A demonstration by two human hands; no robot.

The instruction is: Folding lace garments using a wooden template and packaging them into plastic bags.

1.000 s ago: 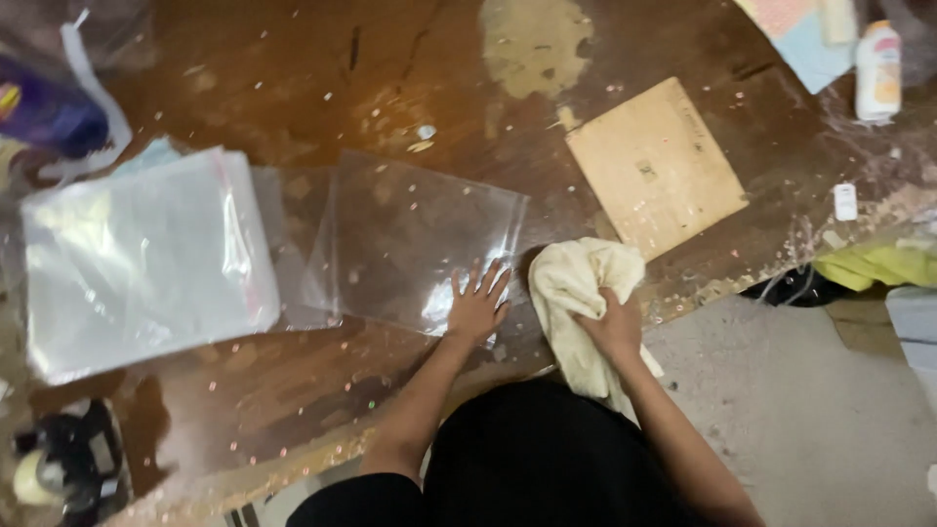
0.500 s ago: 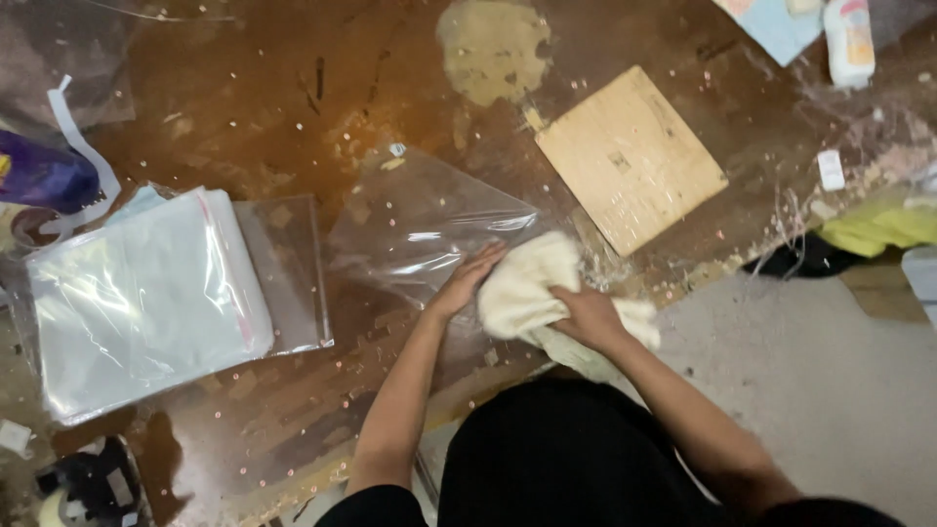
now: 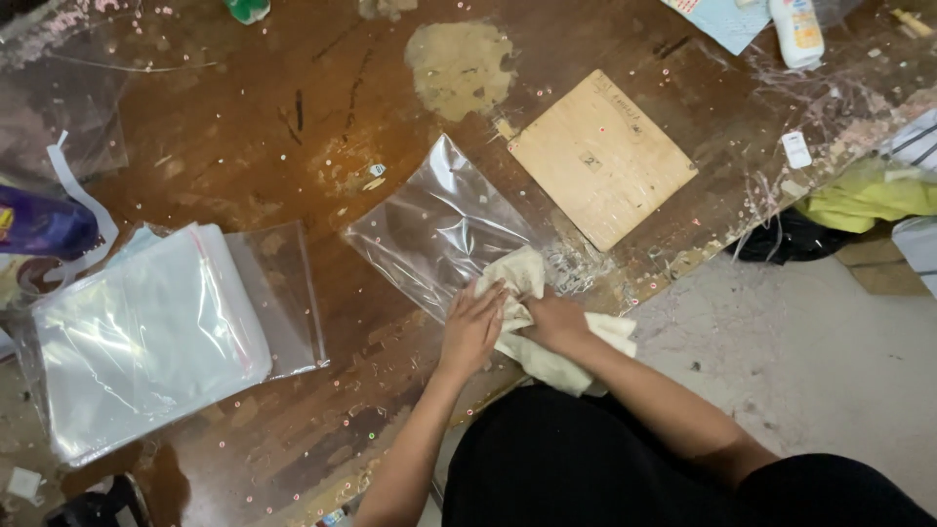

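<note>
Cream cloth (image 3: 547, 332) gripped under both hands, left hand (image 3: 473, 327) and right hand (image 3: 554, 320), at clear bag's (image 3: 439, 229) mouth

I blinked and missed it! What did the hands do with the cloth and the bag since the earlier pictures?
The right hand pushed the cream cloth leftward, up to the clear bag. The left hand, flat on the bag before, now grips the bag's edge at the cloth. The stack of bags and the wooden board stayed put.

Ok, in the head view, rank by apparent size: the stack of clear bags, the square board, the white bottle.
1. Stack of clear bags, largest, though it lies nearer the camera.
2. Square board.
3. White bottle, smallest, partly cut off by the frame.
</note>
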